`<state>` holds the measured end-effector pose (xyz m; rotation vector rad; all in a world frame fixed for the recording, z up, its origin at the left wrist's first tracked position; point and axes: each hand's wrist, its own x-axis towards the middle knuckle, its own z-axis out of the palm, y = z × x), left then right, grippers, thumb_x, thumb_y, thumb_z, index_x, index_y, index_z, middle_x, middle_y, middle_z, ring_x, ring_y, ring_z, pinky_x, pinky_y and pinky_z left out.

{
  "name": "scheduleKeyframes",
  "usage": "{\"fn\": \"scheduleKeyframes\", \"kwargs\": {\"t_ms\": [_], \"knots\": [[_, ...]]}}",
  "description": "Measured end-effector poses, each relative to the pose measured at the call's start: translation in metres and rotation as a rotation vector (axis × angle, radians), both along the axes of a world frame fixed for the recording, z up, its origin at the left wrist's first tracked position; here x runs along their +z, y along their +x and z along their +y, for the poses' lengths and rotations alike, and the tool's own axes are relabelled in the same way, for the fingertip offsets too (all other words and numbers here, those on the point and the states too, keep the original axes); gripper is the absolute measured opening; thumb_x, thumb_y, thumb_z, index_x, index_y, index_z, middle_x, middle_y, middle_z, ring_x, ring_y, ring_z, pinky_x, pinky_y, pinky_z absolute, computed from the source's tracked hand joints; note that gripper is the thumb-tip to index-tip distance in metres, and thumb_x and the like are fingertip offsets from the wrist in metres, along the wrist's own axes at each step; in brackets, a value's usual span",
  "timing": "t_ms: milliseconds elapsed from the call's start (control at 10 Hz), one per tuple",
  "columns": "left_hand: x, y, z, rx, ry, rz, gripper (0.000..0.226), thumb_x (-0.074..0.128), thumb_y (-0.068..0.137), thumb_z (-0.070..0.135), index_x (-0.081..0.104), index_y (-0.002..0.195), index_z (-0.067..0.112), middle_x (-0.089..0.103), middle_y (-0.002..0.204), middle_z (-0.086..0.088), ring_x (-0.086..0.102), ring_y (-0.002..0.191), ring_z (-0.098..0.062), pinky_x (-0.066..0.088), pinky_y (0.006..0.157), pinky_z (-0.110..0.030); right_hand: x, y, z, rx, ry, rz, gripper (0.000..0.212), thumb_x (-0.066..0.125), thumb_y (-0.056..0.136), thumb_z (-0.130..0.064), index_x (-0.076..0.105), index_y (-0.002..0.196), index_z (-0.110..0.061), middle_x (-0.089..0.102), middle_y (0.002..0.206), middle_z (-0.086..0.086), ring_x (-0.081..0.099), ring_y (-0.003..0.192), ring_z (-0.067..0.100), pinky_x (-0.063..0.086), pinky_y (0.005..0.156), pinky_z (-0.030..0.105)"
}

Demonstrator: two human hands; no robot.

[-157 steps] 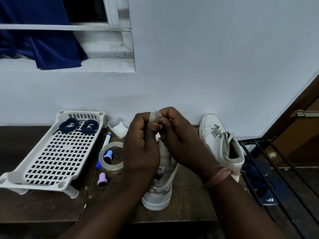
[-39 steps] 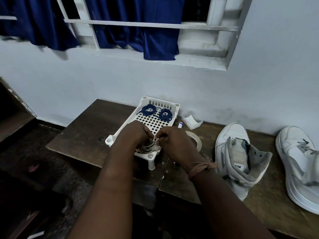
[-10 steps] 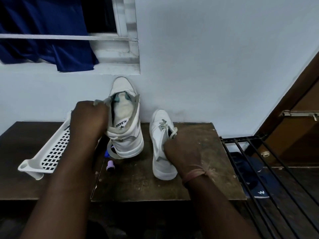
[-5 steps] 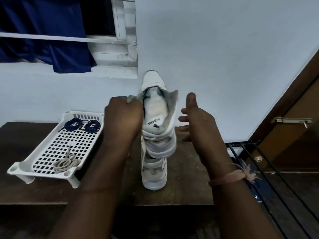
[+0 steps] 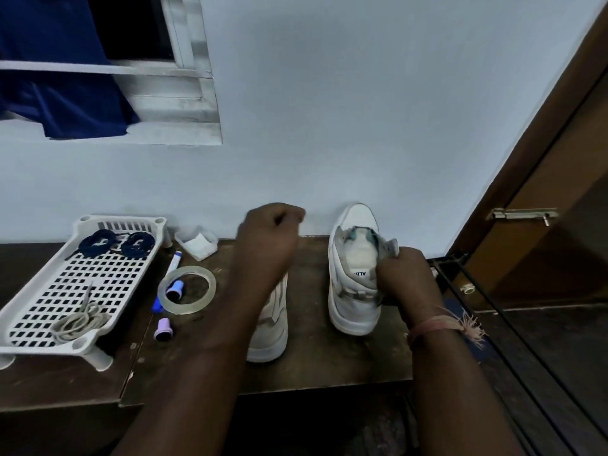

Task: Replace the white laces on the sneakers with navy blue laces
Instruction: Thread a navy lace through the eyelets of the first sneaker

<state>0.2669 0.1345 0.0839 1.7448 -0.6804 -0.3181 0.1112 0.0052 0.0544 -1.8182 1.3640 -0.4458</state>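
Observation:
An unlaced white sneaker (image 5: pixel 352 291) stands on the wooden table (image 5: pixel 312 366) at the right. My right hand (image 5: pixel 403 274) grips its collar at the heel side. A second white sneaker (image 5: pixel 269 324) stands left of it, mostly hidden by my left hand (image 5: pixel 268 238) and forearm. That hand hovers above it, blurred, fingers curled down out of sight. Two coiled navy blue laces (image 5: pixel 115 243) lie at the far end of a white slotted tray (image 5: pixel 108 281). A bundled white lace (image 5: pixel 79 320) lies at the tray's near end.
Between tray and sneakers lie a clear tape roll (image 5: pixel 186 289), a blue pen (image 5: pixel 174 261), a purple cap (image 5: pixel 162 329) and a small white box (image 5: pixel 197 246). A black metal rack (image 5: pixel 493 311) and a brown door stand right of the table. The wall is directly behind.
The unlaced sneaker, held up in the middle by my left hand, now stands on the table at the right, gripped by my right hand. My left hand has let it go.

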Motion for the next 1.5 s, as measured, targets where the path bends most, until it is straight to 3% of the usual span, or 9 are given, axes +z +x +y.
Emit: {"fn": "scheduleKeyframes", "kwargs": {"t_ms": [100,300,400,600,800,1100,1200,1300,1500], "knots": [[-0.002,0.027,0.023,0.079,0.093,0.017,0.030,0.052,0.089,0.019,0.080,0.097,0.029,0.076,0.101,0.016,0.069,0.091,-0.004,0.054,0.084,-0.029,-0.018,0.004,-0.012,0.009,-0.007,0.114,0.010,0.054,0.089,-0.010,0.063,0.093,-0.007,0.068,0.108,0.025,0.067,0.103,0.042,0.053,0.077,0.038],[-0.036,0.050,0.052,-0.162,0.423,0.221,0.034,0.073,0.072,0.045,0.079,0.098,0.023,0.077,0.088,0.001,0.072,0.089,-0.022,0.054,0.082,-0.036,-0.028,0.010,-0.022,-0.038,0.039,0.145,0.021,0.061,0.087,-0.016,0.067,0.099,0.000,0.069,0.101,0.022,0.068,0.101,0.040,0.050,0.072,0.033],[-0.041,0.049,0.057,-0.165,0.449,0.138,0.049,0.071,0.068,0.061,0.075,0.111,0.038,0.078,0.100,0.007,0.074,0.098,-0.019,0.057,0.096,-0.044,-0.021,0.013,-0.008,-0.115,-0.193,0.120,0.026,0.063,0.089,-0.023,0.063,0.104,-0.002,0.067,0.105,0.022,0.064,0.105,0.041,0.047,0.078,0.037],[-0.045,0.031,0.064,-0.081,0.423,-0.116,0.039,0.066,0.095,0.025,0.066,0.134,0.031,0.069,0.118,0.001,0.064,0.101,-0.014,0.050,0.089,-0.030,0.006,0.044,0.068,0.147,-0.803,-0.281,0.019,0.060,0.087,-0.012,0.070,0.102,-0.006,0.069,0.098,0.012,0.063,0.096,0.031,0.050,0.085,0.040],[-0.054,0.013,0.081,-0.032,0.296,-0.009,0.016,0.068,0.091,0.037,0.079,0.098,0.028,0.074,0.079,0.000,0.071,0.081,-0.025,0.059,0.080,-0.049,-0.024,0.071,0.111,0.336,-0.521,-0.119,0.024,0.065,0.091,-0.032,0.067,0.105,-0.013,0.070,0.102,0.006,0.062,0.101,0.026,0.044,0.084,0.033],[-0.042,0.027,0.087,0.047,0.202,0.218,0.037,0.068,0.076,0.032,0.064,0.068,-0.004,0.064,0.064,-0.019,0.060,0.060,-0.031,0.058,0.069,-0.053,-0.021,0.081,0.117,0.259,-0.485,0.016,0.038,0.054,0.087,-0.034,0.047,0.056,-0.013,0.048,0.052,0.001,0.051,0.056,0.020,0.035,0.053,0.035],[-0.031,0.045,0.083,0.024,0.152,0.542,0.021,0.065,0.086,0.018,0.072,0.080,-0.001,0.076,0.084,-0.019,0.070,0.069,-0.024,0.060,0.065,-0.035,-0.001,0.081,0.106,0.233,-0.271,-0.126,0.043,0.056,0.083,-0.026,0.037,0.047,-0.015,0.036,0.042,-0.003,0.035,0.044,0.012,0.027,0.048,0.031],[-0.024,0.068,0.090,-0.073,0.144,0.864,0.028,0.060,0.092,0.027,0.061,0.065,0.019,0.074,0.078,-0.002,0.064,0.068,-0.015,0.053,0.068,-0.029,0.021,0.083,0.087,0.230,0.272,-0.385,0.035,0.052,0.092,-0.025,0.064,0.061,-0.013,0.066,0.065,0.004,0.061,0.066,0.022,0.047,0.062,0.032],[-0.012,0.115,0.109,0.017,-0.350,0.985,0.037,0.060,0.094,0.033,0.048,0.061,0.025,0.053,0.068,0.006,0.049,0.054,-0.009,0.042,0.057,-0.023,0.052,0.068,0.049,0.056,0.470,-1.146,0.022,0.052,0.104,-0.027,0.057,0.085,-0.017,0.056,0.065,0.001,0.050,0.056,0.016,0.044,0.057,0.027]]}}
